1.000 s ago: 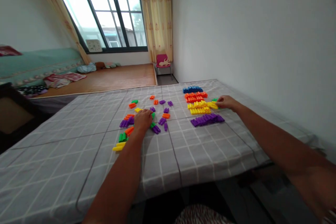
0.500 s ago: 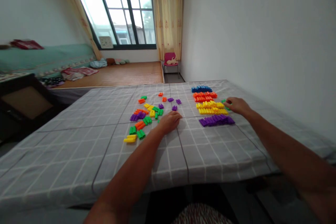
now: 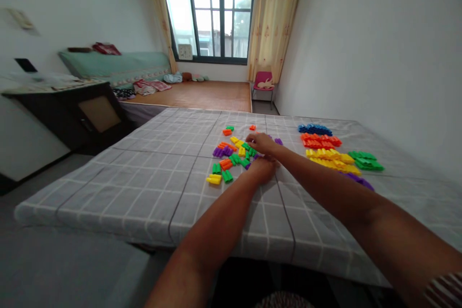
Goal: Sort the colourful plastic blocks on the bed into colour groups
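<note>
Both hands (image 3: 262,156) touch loose coloured pegs (image 3: 231,159); no writing readable.

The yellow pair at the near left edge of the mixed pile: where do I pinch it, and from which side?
Probably come from above and the near left, where the checked cloth is bare. Pinch the yellow pair across its short width at mid-length: the pieces lie flat, side by side, long axis left to right, with a green piece crowding the right end.
</note>
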`<act>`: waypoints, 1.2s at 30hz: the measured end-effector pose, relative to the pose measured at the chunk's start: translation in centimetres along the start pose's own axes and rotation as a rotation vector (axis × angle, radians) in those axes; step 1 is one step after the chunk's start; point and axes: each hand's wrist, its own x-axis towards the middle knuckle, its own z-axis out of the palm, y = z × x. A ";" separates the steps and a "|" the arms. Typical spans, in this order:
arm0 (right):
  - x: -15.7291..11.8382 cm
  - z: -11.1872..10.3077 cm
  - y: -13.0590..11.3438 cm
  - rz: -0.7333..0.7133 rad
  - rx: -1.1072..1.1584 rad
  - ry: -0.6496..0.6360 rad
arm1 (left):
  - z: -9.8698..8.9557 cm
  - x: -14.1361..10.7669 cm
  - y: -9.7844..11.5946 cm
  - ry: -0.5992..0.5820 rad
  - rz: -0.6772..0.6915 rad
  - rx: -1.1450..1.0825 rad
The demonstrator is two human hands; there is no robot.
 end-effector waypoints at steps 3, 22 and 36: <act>3.9 1.6 -1.4 0.088 -0.043 -0.082 | 0.6 0.3 0.1 0.027 0.018 -0.030; 0.3 -3.5 5.3 0.310 1.005 0.015 | -3.2 1.0 -1.3 0.490 -0.666 -0.381; -17.6 -11.2 19.7 0.661 0.794 0.300 | -2.4 0.5 -0.8 0.370 -0.284 -0.239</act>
